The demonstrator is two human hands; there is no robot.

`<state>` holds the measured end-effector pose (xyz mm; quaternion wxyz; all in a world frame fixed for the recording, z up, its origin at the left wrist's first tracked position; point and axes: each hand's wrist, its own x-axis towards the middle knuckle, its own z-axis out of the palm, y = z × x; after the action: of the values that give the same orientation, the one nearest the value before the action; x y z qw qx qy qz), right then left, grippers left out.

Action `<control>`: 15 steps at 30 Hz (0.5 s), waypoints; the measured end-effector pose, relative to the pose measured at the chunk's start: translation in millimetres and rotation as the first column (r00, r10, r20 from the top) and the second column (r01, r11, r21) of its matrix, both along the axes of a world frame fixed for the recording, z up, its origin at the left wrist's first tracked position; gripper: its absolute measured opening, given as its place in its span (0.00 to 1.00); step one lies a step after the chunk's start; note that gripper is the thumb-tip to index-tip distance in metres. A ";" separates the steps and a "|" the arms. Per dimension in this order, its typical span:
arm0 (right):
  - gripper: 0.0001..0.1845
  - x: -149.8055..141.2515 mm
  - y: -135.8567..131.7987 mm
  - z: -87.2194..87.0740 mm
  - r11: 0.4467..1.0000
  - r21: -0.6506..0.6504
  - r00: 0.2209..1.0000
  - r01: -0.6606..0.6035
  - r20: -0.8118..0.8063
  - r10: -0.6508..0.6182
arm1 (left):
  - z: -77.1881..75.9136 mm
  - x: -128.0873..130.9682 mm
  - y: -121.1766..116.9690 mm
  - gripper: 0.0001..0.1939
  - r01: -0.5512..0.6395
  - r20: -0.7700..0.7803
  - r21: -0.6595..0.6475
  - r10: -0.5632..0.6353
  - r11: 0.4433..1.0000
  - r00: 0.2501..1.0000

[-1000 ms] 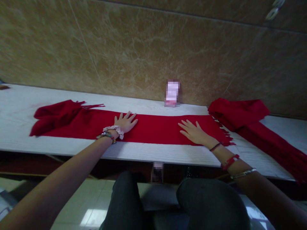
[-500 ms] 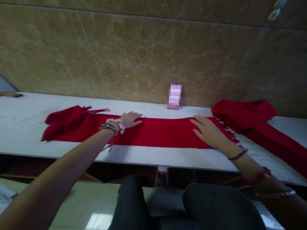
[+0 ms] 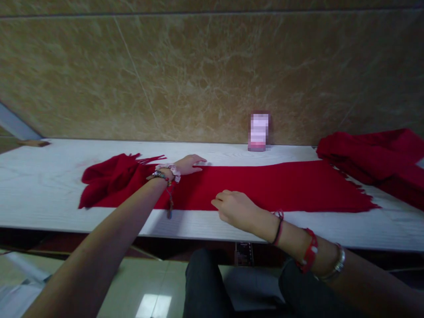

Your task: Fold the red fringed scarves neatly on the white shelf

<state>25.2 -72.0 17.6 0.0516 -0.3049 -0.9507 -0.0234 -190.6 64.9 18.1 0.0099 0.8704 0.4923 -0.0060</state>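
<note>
A red fringed scarf (image 3: pixel 265 187) lies spread in a flat strip along the white tabletop, its left end bunched in loose folds. My left hand (image 3: pixel 188 165) rests on the scarf's far edge, fingers stretched out and apart, with a scrunchie and a beaded bracelet at the wrist. At the near edge of the scarf, right of the left hand, is my right hand (image 3: pixel 233 208), its fingers curled together. Its fingertips are partly hidden, and I cannot tell whether they pinch the cloth.
A second red cloth (image 3: pixel 371 154) lies heaped at the right, beside the scarf's fringed end. A pixelated upright object (image 3: pixel 259 132) leans on the brown tiled wall (image 3: pixel 198 75). The narrow white tabletop (image 3: pixel 46 185) ends just in front of my knees.
My right hand has moved left and toward me from the scarf's right part to its near edge, and its fingers have curled. My left hand keeps its place on the cloth.
</note>
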 end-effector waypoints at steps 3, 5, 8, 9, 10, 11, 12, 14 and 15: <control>0.12 -5.2 -0.8 -0.9 1.000 0.022 1.000 0.021 0.023 -0.021 | 1.8 14.0 5.4 0.22 0.037 0.030 -0.016 -0.037 0.999 0.999; 0.14 -7.0 -1.1 -3.5 0.998 0.048 0.999 0.034 0.017 -0.035 | 2.4 24.4 9.9 0.21 0.019 0.047 -0.071 -0.016 0.997 0.999; 0.11 -8.3 -1.4 -10.9 0.989 0.127 0.997 0.074 -0.026 -0.071 | 1.8 34.6 17.9 0.19 -0.011 0.066 -0.156 0.021 0.988 0.998; 0.10 -8.6 -1.5 -13.4 0.983 0.165 0.997 0.078 -0.037 -0.073 | 1.3 35.9 20.7 0.18 -0.012 0.074 -0.172 0.025 0.985 0.997; 0.09 -9.1 -1.6 -15.6 0.975 0.209 0.997 0.070 -0.045 -0.062 | 0.9 36.3 23.2 0.16 -0.009 0.082 -0.183 0.024 0.983 0.996; 0.09 -9.8 -1.5 -17.3 0.966 0.255 0.998 0.047 -0.049 -0.036 | 0.5 35.8 25.6 0.15 -0.006 0.091 -0.195 0.024 0.981 0.996; 0.09 -10.8 -1.3 -18.5 0.954 0.298 0.999 0.017 -0.051 -0.002 | 0.3 34.7 27.5 0.14 -0.005 0.100 -0.206 0.026 0.979 0.995; 0.10 -14.3 -0.2 -19.8 0.932 0.361 0.997 -0.041 -0.052 0.064 | 0.1 31.5 30.2 0.14 -0.008 0.117 -0.222 0.035 0.975 0.993; 0.10 -16.6 0.6 -20.1 0.925 0.376 0.995 -0.052 -0.057 0.079 | 0.1 29.8 30.9 0.14 -0.013 0.125 -0.229 0.043 0.973 0.991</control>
<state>8.6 -71.4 -2.5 0.1433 -0.2584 -0.9360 -0.1915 -160.9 95.9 18.2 0.1414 0.8550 0.4990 -0.0060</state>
